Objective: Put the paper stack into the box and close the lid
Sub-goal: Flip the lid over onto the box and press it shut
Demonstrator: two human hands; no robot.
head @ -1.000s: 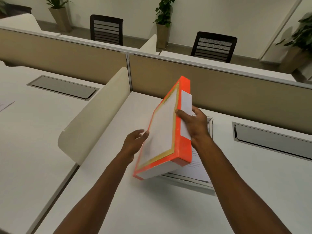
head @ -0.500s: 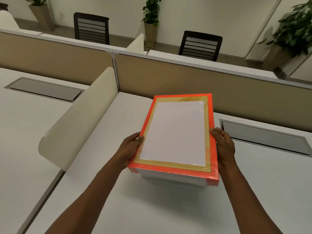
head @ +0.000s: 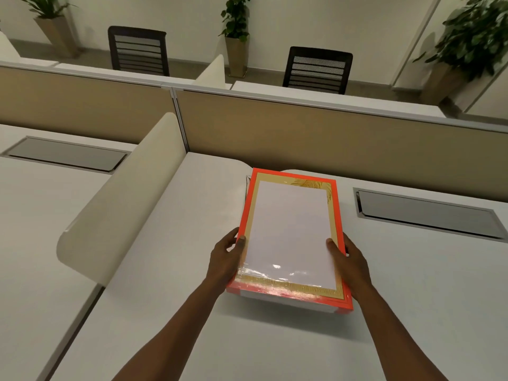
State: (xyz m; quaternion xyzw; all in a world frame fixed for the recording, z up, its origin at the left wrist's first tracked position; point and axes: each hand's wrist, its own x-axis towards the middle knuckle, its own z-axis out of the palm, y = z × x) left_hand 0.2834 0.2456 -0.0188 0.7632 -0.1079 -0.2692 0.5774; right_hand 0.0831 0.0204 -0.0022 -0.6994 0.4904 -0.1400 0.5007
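Observation:
An orange lid (head: 291,237) with a gold border and a white centre panel lies flat over a white box (head: 288,299), whose front edge shows just beneath it. My left hand (head: 225,259) grips the lid's left edge, thumb on top. My right hand (head: 349,259) grips the right edge the same way. The box stands on the white desk (head: 247,339). The paper stack is hidden under the lid.
A curved cream divider (head: 118,204) rises left of the box. A tan partition (head: 316,133) runs along the desk's far edge. A grey cable hatch (head: 426,213) is set into the desk at right. Chairs and potted plants stand beyond.
The lid went from tilted upright in my right hand to lying flat over the box, held at both sides. It now sits lower on the box, and the paper is covered.

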